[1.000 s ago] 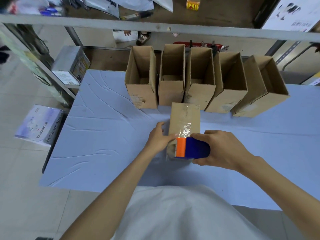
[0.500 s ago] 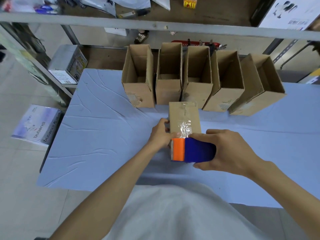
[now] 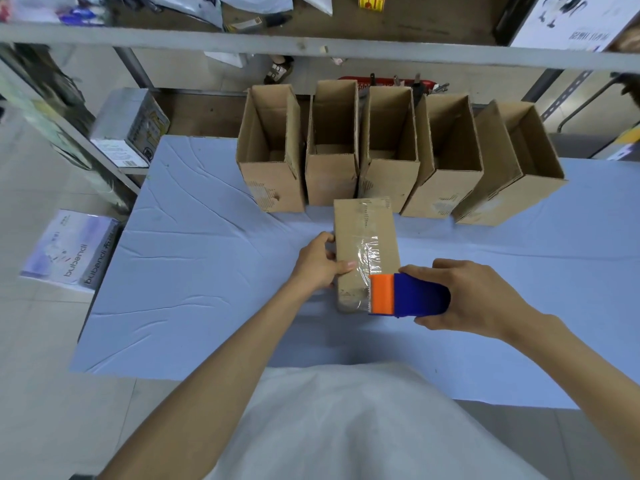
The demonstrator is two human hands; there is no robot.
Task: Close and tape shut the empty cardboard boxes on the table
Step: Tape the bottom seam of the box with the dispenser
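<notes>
A closed cardboard box (image 3: 360, 230) stands on the blue-covered table (image 3: 194, 265), with clear tape (image 3: 370, 254) running down its top toward me. My left hand (image 3: 320, 263) grips the box's left side, thumb on the top. My right hand (image 3: 474, 294) holds a blue and orange tape dispenser (image 3: 405, 294) against the box's near right corner, tape stretched over the near end. Behind it stands a row of several open, empty cardboard boxes (image 3: 329, 147).
A metal shelf rail (image 3: 311, 46) crosses above the boxes. A grey carton (image 3: 128, 126) sits on a low rack at the left, and a white packet (image 3: 69, 251) lies on the floor beside the table. A red tool (image 3: 391, 83) lies behind the boxes.
My right hand has drawn the dispenser toward me and to the right, off the box's top to its near end. More tape now covers the top. My left hand stays on the box.
</notes>
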